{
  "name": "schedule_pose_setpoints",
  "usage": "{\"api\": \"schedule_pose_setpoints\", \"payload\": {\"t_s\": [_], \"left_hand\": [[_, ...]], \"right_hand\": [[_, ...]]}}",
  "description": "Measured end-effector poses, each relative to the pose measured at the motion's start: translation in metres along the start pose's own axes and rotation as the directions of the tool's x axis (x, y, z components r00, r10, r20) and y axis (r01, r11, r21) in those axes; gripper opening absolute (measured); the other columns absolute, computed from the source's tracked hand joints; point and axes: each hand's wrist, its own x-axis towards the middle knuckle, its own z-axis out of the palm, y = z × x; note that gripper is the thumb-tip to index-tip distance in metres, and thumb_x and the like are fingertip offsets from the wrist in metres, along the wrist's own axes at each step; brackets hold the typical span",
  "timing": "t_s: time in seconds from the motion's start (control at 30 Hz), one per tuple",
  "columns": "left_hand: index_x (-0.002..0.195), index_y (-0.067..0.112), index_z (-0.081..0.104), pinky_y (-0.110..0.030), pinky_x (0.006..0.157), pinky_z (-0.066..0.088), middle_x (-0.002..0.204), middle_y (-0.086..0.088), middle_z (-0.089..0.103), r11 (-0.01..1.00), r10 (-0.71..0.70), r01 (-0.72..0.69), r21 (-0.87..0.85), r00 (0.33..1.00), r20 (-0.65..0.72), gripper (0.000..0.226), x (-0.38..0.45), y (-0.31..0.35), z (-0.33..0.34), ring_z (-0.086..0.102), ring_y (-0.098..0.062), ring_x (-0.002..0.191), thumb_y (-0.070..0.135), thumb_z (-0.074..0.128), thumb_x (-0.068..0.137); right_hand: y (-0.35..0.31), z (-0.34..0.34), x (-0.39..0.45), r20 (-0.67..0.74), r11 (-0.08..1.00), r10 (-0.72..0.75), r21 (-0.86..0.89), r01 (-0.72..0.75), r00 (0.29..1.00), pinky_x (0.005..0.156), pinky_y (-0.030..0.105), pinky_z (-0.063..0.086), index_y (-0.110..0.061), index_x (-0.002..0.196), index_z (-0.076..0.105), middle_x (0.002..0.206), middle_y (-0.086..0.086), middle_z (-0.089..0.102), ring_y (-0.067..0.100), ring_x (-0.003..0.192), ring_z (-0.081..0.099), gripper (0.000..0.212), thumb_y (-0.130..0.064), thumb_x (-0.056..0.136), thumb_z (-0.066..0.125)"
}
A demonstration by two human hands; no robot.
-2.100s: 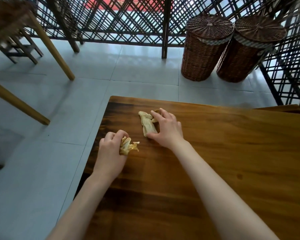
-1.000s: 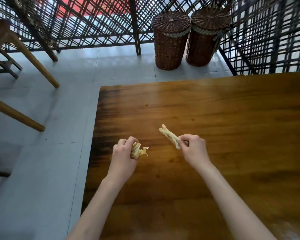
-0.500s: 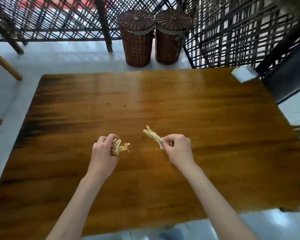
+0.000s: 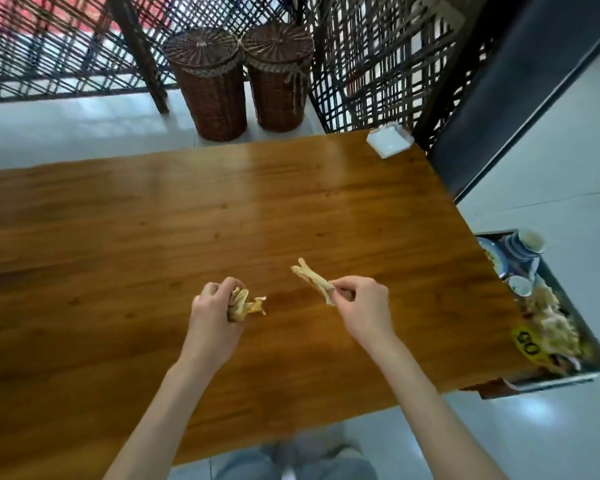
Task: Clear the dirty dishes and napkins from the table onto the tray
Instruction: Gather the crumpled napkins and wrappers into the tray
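Napkins in both hands, lifted off the table point(image 4: 153, 237). Compared with two seconds back, when I had the right one pressed on the wood near the far left corner, both are now carried above the middle of the top, and the view has swung right so the tray point(image 4: 568, 377) shows past the table's right edge. That reads to me as the pickup done and the carry to the tray started.

Left hand point(image 4: 212, 320) is a closed fist round the crumpled napkin point(image 4: 245, 304); a ragged tail pokes out to the right, no clear long axis, just a wad.

Right hand point(image 4: 361, 306) pinches the twisted napkin point(image 4: 314, 280) between thumb and fingertips at its lower end. This one is long and thin; its axis runs diagonally, free end pointing up-left and away from me, held end toward the wrist. It is clear of the wood.

Tray sits well to the right of both hands, lower than the tabletop I judge, already loaded with bowls point(image 4: 520, 263) and a heap of used napkins point(image 4: 551, 320); a yellow tag reading 05 is at its near side. A white tissue pack point(image 4: 388, 142) lies on the far right corner. Two wicker baskets point(image 4: 243, 77) stand on the floor beyond the table.

Judgement: table nearly cleared, next is a swing right and a drop.
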Motion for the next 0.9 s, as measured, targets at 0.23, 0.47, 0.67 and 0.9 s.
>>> {"api": "schedule_pose_setpoints", "payload": {"t_s": [0.23,0.47,0.67,0.9], "left_hand": [[0.109,0.020,0.055,-0.033,0.076,0.043,0.101,-0.002,0.048,0.999,-0.040,0.040,-0.014,0.999,0.010,0.041,-0.010,0.076,0.065,0.048,-0.026,0.097,-0.005,0.066,0.078],[0.107,0.019,0.057,-0.040,0.078,0.046,0.098,-0.005,0.052,0.988,-0.130,0.126,-0.093,0.991,-0.043,0.038,-0.025,0.171,0.157,0.051,-0.028,0.093,-0.005,0.065,0.077],[0.095,0.030,0.051,-0.028,0.069,0.036,0.093,-0.001,0.050,0.989,-0.089,0.087,-0.116,0.996,-0.009,0.039,-0.024,0.247,0.219,0.049,-0.022,0.088,0.001,0.071,0.077],[0.099,0.029,0.054,-0.033,0.077,0.046,0.097,0.001,0.051,0.996,0.017,-0.014,-0.092,0.999,0.037,0.036,-0.011,0.316,0.266,0.049,-0.022,0.094,0.002,0.069,0.080]], "right_hand": [[0.076,-0.080,0.017,0.000,1.000,-0.012,-0.019,0.012,1.000,0.060,0.007,0.044,-0.014,0.101,0.072,0.089,-0.005,0.070,0.001,0.071,0.057,0.018,-0.021,0.084,0.068],[0.162,-0.169,0.030,0.100,0.995,-0.094,-0.035,0.098,0.991,0.054,0.002,0.041,-0.016,0.095,0.073,0.074,-0.016,0.059,-0.005,0.063,0.054,0.013,-0.020,0.084,0.069],[0.227,-0.236,0.048,0.111,0.995,-0.086,-0.042,0.091,0.990,0.054,0.007,0.040,-0.018,0.093,0.074,0.072,-0.016,0.061,-0.004,0.065,0.055,0.011,-0.022,0.085,0.067],[0.279,-0.288,0.071,0.037,0.998,-0.067,0.012,0.066,0.997,0.057,0.004,0.039,-0.016,0.092,0.074,0.075,-0.012,0.063,-0.008,0.063,0.052,0.011,-0.018,0.084,0.068]]}}
